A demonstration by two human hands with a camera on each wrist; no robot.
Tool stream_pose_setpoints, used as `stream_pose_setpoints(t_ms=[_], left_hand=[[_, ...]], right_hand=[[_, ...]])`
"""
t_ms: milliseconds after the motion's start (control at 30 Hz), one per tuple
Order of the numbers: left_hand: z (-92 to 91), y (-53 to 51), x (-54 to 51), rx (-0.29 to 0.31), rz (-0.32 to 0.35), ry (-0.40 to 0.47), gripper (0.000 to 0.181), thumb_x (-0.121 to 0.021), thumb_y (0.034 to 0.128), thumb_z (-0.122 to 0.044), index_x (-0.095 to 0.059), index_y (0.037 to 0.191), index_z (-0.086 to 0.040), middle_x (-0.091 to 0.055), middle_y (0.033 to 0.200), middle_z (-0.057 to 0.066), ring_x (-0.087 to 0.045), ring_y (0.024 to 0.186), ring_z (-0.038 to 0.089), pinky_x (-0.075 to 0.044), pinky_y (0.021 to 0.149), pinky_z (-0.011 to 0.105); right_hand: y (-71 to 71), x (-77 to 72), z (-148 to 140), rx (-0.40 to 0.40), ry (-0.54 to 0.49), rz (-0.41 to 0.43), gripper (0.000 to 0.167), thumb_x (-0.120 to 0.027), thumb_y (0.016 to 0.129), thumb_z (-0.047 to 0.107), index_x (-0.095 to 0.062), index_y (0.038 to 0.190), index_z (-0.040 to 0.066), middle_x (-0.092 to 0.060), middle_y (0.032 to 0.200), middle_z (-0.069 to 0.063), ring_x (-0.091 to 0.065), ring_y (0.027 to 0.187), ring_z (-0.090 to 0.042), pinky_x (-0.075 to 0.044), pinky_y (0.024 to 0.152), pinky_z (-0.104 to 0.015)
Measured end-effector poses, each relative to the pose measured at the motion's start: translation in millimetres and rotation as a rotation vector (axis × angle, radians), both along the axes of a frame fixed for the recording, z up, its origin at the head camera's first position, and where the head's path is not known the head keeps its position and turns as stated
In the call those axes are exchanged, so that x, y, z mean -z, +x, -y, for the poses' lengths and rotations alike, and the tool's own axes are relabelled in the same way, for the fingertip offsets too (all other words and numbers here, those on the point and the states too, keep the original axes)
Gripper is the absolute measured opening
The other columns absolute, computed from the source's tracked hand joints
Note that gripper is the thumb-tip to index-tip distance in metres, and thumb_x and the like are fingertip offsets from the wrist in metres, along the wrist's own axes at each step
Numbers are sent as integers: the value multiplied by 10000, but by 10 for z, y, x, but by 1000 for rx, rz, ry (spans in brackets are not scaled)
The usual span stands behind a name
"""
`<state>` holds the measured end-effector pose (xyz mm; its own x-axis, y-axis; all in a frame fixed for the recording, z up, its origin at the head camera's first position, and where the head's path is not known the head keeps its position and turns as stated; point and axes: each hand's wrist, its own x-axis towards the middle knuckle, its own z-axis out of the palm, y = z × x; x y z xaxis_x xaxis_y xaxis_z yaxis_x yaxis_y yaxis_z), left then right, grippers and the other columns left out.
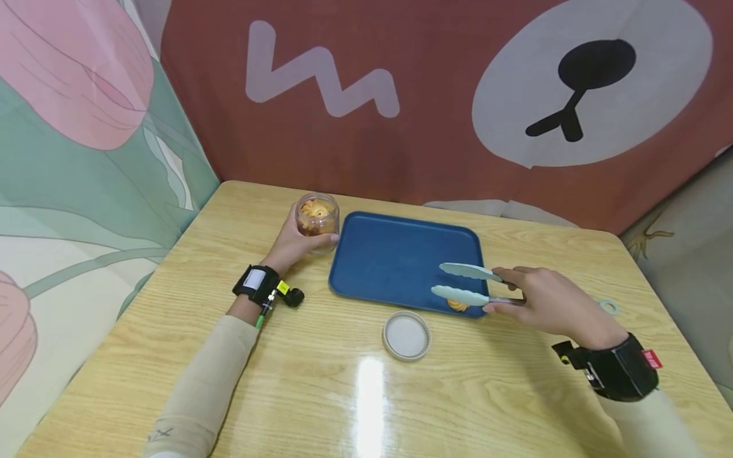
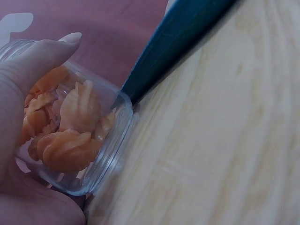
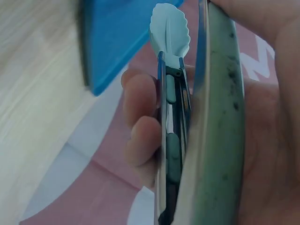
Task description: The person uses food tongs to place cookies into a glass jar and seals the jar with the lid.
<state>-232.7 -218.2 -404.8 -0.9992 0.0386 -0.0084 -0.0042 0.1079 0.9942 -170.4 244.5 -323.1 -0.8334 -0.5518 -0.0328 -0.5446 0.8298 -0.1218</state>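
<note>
At the tray's left, my left hand (image 1: 298,242) grips a clear jar (image 1: 326,224) standing on the table. Swirled golden cookies (image 2: 70,150) fill part of the jar, which has no lid on it. My right hand (image 1: 550,302) holds a pair of tongs (image 1: 466,296) with pale green scalloped tips, spread apart over the right side of the blue tray (image 1: 395,254). Below the lower tip a single cookie (image 1: 457,306) lies in the tray's near right corner, partly hidden by the tongs. Nothing is visible between the tips.
A round lid (image 1: 406,336) lies on the wooden table (image 1: 321,381) in front of the tray. Right of the right hand is a small pale green ring (image 1: 609,306). A printed brown wall covering (image 1: 355,146) rises behind the table's far edge.
</note>
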Motion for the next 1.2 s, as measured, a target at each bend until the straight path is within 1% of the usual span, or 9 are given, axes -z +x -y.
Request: stream_pose_setpoints(t_ms=[100,300,367,500,633,767,833,967,1200], left_hand=[[3,5,4,2,2,10,1100,-886,838,-133,-166,1666,-215,-384,1634,119,-379,1534,280,-328,1277,485],[2,6,3,5,3,14,1092,-884,840,-134,-170,1663,-213,-390,1627,118,-387,1528,281,-332,1275,477],[0,9,-7,5,6,12,1096,-887,838,-138,-169,1664,-212,-390,1626,120,-388,1528,284,-330,1276,476],[1,13,-23,5,6,3,1109,-887,840,-144,-154,1669,-210,-381,1633,124,-379,1535,290,-328,1277,482],[3,13,-23,5,7,-3,1107,-887,841,-148,-154,1669,-209,-381,1633,127,-380,1534,291,-327,1277,483],[2,7,-17,1,13,-2,1108,-891,839,-151,-159,1668,-212,-388,1625,128,-388,1526,285,-329,1276,472],[1,3,-14,-2,14,-1,1110,-893,838,-152,-160,1668,-214,-388,1624,129,-388,1524,282,-329,1275,468],[1,-3,-10,-8,25,-10,1114,-894,839,-161,-155,1669,-219,-379,1631,127,-378,1531,276,-325,1278,468],[6,-2,-6,-8,21,-14,1114,-892,840,-156,-153,1671,-217,-378,1637,126,-371,1536,275,-314,1284,467]], right_hand=[[25,41,-72,6,6,-8,712,-784,911,523,-655,1393,15,-759,1208,-198,-746,952,-306,-603,802,-513],[50,104,-177,19,21,-5,688,-822,889,476,-669,1369,7,-768,1172,-189,-744,942,-289,-595,754,-479],[52,120,-202,29,24,10,691,-826,882,477,-674,1365,7,-770,1171,-185,-737,924,-254,-587,726,-441],[48,142,-227,49,36,52,699,-828,880,468,-663,1383,10,-771,1171,-166,-650,831,-138,-494,663,-325],[51,155,-239,57,36,67,699,-834,876,453,-656,1393,17,-770,1185,-163,-626,820,-117,-474,663,-315],[56,168,-237,46,20,74,634,-841,879,412,-684,1358,27,-786,1077,-91,-596,769,-92,-451,636,-281],[59,176,-233,38,7,73,594,-844,880,390,-703,1339,40,-770,994,-28,-524,715,-68,-391,604,-246],[61,192,-227,10,-28,43,551,-849,879,383,-729,1310,61,-757,964,5,-438,665,-51,-315,568,-226],[39,184,-173,-42,-52,-28,548,-856,870,395,-739,1291,64,-799,1046,-59,-458,672,-25,-365,614,-233]])
